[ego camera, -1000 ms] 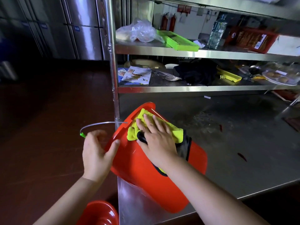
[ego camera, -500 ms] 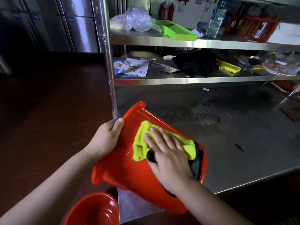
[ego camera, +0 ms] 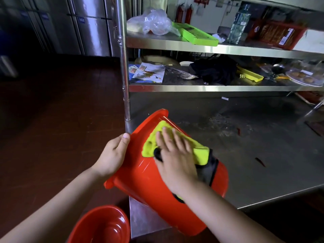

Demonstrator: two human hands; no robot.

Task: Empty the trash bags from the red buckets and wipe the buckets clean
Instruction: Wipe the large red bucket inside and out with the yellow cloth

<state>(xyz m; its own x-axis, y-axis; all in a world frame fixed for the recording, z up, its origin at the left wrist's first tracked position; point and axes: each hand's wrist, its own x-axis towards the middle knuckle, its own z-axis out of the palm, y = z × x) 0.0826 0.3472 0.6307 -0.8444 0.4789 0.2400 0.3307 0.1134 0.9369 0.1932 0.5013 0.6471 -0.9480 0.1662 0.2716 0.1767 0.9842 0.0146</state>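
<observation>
two red buckets (ego camera: 145, 181) (ego camera: 101, 225) at a steel table (ego camera: 245, 155), left hand (ego camera: 112, 155) gripping one, flat right hand (ego camera: 175, 155) on yellow cloth (ego camera: 199, 151)

No text can be read. The cabinet doors (ego camera: 91, 27) carry small blue labels (ego camera: 81, 19), too blurred to make out. On the lower shelf (ego camera: 210, 88), right of the post (ego camera: 122, 58), lie printed leaflets (ego camera: 149, 74) with red-and-white patterned squares; their print is too small to tell. On the upper shelf (ego camera: 210, 48) the bottle (ego camera: 239, 28) has a dark label and the red crate (ego camera: 278, 35) holds a pack with a white tag, both illegible.
</observation>
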